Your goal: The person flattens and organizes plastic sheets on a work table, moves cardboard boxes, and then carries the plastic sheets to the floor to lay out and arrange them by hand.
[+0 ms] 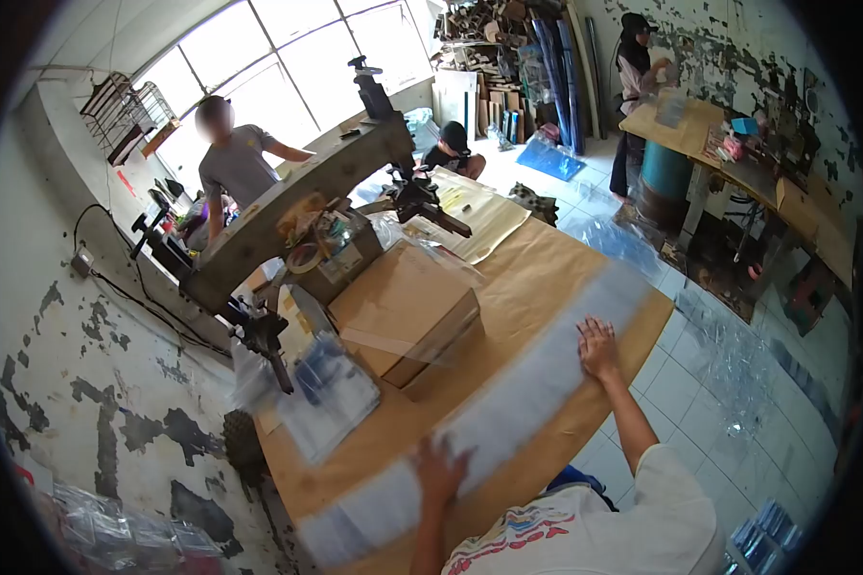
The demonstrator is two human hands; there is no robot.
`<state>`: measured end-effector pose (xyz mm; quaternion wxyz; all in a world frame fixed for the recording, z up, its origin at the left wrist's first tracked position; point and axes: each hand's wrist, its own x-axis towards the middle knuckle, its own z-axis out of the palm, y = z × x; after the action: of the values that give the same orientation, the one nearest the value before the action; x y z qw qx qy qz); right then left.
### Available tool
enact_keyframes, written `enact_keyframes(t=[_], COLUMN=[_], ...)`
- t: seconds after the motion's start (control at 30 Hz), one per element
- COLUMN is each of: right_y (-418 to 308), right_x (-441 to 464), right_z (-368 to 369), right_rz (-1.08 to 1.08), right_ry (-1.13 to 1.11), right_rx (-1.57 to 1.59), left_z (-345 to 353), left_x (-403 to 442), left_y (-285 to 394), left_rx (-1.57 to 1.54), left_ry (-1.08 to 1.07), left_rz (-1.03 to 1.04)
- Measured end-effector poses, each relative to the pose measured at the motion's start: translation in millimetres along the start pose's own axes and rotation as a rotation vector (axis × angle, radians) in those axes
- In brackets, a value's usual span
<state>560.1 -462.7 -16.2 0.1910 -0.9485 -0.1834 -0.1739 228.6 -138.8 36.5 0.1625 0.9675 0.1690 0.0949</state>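
Observation:
A long strip of cloudy, see-through plastic sheet [518,407] lies slantwise along the near side of the brown-topped table [537,273]. My right hand [599,350] rests flat on the sheet toward its far right end, fingers stretched out. Nearer the other end, my left hand [441,470] is on the sheet too; it is blurred by motion, but its fingers look spread. Neither hand appears to grip anything. Beyond the sheet sits a closed cardboard box [408,307] with clear tape or film on it.
A heavy metal frame with clamps [297,196] arches over the table's far side. A tape roll [304,258] and plastic bags [331,412] lie by the box. One person [244,158] stands behind the frame, another [454,149] is low beyond the table, a third [633,86] at a wooden workbench [676,120].

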Motion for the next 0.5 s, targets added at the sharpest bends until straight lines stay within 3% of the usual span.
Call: enact_keyframes(t=[0.03,0.07,0.1,0.2,0.27,0.33,0.43,0.47,0.5], right_y=[-3,-2,7,-27,-95,-173,-315,-363,-413], right_x=[-4,-4,-3,-11,-29,-76,-185,-213,-236], right_z=[-1,-3,-3,9,-31,-17,27,32,12], right_rz=[-0.017,-0.028,-0.039,-0.064,-0.085,-0.162,-0.526,-0.727,-0.732], right_ry=[-0.001,-0.021,-0.012,0.072,0.175,0.193,-0.077,-0.259,-0.507], right_rx=[-0.025,-0.014,-0.067,-0.04,0.121,0.345,0.767,0.854,1.048], left_z=[-47,-35,-76,-89,-94,-79,-73,-74,-78], left_x=[-51,-92,-113,-185,-203,-210,-208,-205,-204], left_y=[-58,-112,-112,-185,-197,-211,-215,-212,-210], left_rx=[-0.045,0.109,0.322,0.435,0.371,0.343,0.339,0.337,0.338], left_ry=[0.031,0.214,0.177,0.266,0.296,0.36,0.458,0.454,0.447], left_rz=[-0.38,-0.434,-0.64,-0.768,-0.79,-0.75,-0.747,-0.747,-0.746])
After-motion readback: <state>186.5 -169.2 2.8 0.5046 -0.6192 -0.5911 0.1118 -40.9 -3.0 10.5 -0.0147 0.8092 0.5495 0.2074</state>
